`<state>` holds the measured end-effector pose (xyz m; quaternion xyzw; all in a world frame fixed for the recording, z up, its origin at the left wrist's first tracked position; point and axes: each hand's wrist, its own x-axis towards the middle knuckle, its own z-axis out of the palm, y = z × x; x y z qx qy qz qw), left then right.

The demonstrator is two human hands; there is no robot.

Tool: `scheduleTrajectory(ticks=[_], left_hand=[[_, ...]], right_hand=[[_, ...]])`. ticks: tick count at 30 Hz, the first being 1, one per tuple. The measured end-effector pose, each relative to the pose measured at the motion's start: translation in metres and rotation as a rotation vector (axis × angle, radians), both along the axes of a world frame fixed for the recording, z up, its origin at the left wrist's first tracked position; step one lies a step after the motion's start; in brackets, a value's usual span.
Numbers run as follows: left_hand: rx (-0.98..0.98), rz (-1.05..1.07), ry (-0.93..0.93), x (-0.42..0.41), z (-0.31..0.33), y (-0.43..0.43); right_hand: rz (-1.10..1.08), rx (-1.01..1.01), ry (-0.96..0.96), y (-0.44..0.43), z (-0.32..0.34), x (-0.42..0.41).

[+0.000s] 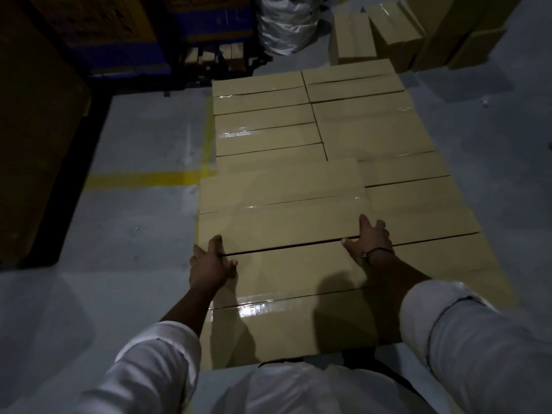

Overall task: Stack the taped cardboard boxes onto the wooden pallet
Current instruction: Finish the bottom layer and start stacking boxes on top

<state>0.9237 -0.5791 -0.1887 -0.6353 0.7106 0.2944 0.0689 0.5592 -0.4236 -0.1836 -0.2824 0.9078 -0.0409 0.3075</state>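
A layer of taped cardboard boxes point(367, 130) lies in two columns ahead of me, and it hides the wooden pallet underneath. One taped cardboard box point(280, 204) sits on top of this layer at the near left, its left end overhanging slightly. My left hand point(212, 264) holds its near-left corner, thumb on top and fingers down the side. At the near-right corner is my right hand point(372, 239), with the thumb along the near edge and the fingers against the box's end. White sleeves cover both forearms.
Several loose cardboard boxes point(352, 40) stand on the floor at the back right. A plastic-wrapped bundle point(286, 25) and blue and yellow cartons point(119, 31) sit behind the stack. A yellow floor line point(143, 177) runs left. A big dark carton point(35, 130) stands at the left.
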Motion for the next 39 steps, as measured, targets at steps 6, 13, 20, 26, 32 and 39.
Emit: scheduleTrajectory(ticks=[6,13,20,26,32,39], left_hand=[[0.0,0.031,0.033,0.002,-0.001,0.0],[-0.053,0.051,0.026,0.006,-0.004,0.001],[-0.09,0.07,0.042,0.01,-0.003,0.004],[-0.11,0.044,0.039,0.009,-0.003,0.006],[-0.081,0.013,0.026,0.006,-0.003,0.002],[-0.074,0.016,0.027,0.008,-0.006,0.005]], right_hand=[[0.028,-0.029,0.008,0.01,0.0,-0.002],[0.055,-0.065,-0.03,0.015,0.007,-0.005],[0.055,-0.071,-0.068,0.018,0.006,-0.004],[0.066,-0.085,-0.061,0.02,0.006,-0.008],[0.082,-0.057,-0.059,0.027,0.005,-0.008],[0.134,-0.048,-0.032,0.027,0.007,-0.01]])
